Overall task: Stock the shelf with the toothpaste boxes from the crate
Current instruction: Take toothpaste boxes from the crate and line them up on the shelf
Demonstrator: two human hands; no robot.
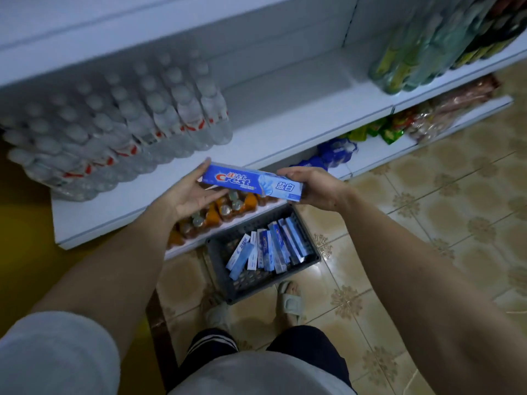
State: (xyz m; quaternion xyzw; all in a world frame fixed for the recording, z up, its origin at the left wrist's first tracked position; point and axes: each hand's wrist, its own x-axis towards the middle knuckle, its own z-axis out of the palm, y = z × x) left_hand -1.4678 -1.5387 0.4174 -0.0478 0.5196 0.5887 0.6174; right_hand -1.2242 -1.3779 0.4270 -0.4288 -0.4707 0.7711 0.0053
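Progress early: one toothpaste box [253, 182] gripped endwise, left hand [191, 195] and right hand [310, 188] fingers clamped on it. Shelf [285, 121] beyond the fingers shows no toothpaste yet; crate [228, 283] below them is well stocked (roughly ten boxes).

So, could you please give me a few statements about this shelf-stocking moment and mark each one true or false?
1. Both hands hold one toothpaste box, the left hand at one end and the right hand at the other. True.
2. The crate stands on the shelf. False: it stands on the tiled floor, by the person's feet.
3. More toothpaste boxes lie in the crate. True.
4. The water bottles fill the whole shelf. False: they fill its left part; to their right the shelf is bare.
5. The held box is red. False: it is blue, paler at its right end.
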